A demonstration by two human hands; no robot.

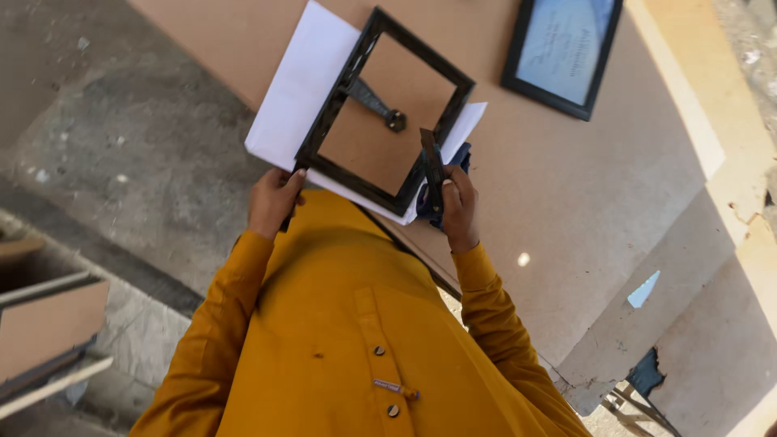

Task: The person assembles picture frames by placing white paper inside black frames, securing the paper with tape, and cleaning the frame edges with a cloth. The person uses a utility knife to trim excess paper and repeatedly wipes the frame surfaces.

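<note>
A black picture frame [328, 109] lies face down on white paper sheets [301, 77], its brown backing board and a dark metal stand piece [374, 103] showing. My left hand [273, 200] grips the frame's near left corner. My right hand [458, 206] holds a dark narrow tool [432, 166] against the frame's right edge, with a blue cloth [458, 158] bunched under the hand.
The frame rests on a brown board worktop [566, 186]. A second black frame with a light print [562, 48] lies at the far right. Grey concrete floor [105, 137] is on the left, with stacked boards [44, 328] at the lower left. My mustard shirt [348, 340] fills the bottom.
</note>
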